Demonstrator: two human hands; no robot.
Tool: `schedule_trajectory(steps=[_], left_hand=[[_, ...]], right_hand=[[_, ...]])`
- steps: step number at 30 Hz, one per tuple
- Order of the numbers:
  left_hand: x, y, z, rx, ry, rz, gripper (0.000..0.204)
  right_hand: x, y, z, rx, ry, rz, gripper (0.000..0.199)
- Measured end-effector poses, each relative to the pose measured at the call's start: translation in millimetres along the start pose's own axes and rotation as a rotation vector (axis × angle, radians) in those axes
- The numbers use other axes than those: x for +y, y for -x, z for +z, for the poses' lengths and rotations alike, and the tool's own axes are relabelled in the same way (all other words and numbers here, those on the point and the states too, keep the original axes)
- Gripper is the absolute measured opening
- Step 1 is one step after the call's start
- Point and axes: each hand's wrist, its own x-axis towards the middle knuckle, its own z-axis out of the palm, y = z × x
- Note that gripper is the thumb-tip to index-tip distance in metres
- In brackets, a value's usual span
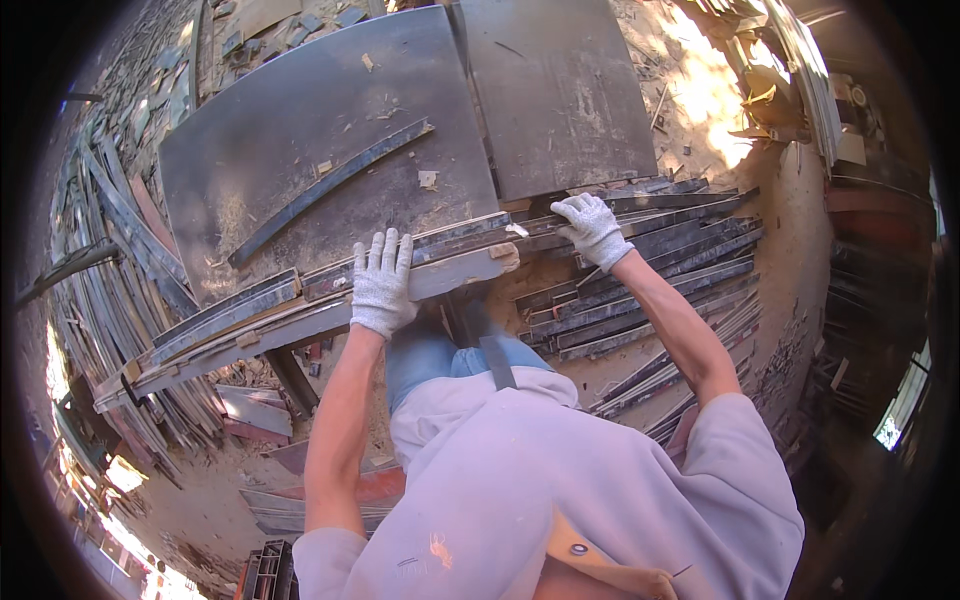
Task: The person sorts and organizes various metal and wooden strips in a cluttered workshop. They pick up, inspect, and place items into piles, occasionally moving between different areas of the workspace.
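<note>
White knit gloves on both hands. Left hand (381, 285) flat, fingers spread, on long dark plank (300, 300) at near edge of dark panel (300, 130); right hand (592, 228) curled over plank's right end.

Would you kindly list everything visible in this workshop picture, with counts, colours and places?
dark panels: two, grey-black, lying flat side by side ahead of the person.
curved strip: one, dark grey, lying across the left panel.
wood scraps: several, pale, scattered on the panels.
long boards: a stacked bundle, grey and tan, along the near edge of the panels.
strip pile: many, dark, stacked at right.
slat heap: many, grey, on the ground at left.
left hand: white knit glove, flat on the boards.
right hand: white knit glove, on the strip pile.
</note>
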Motion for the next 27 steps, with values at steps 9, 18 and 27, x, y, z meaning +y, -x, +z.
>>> schedule_trajectory(steps=[9, 18, 27], left_hand=[[1.2, 0.4, 8.4, 0.078, -0.070, 0.044, 0.109], [9.1, 2.1, 9.9, 0.179, -0.139, 0.061, 0.104], [7.4, 7.6, 19.3, 0.303, -0.217, 0.081, 0.106]], right_hand=[[14.1, 26.9, 9.3, 0.050, 0.088, 0.054, 0.037], [10.3, 20.1, 3.3, 0.054, 0.205, 0.132, 0.024], [-13.9, 8.9, -9.0, 0.032, 0.191, 0.260, 0.020]])
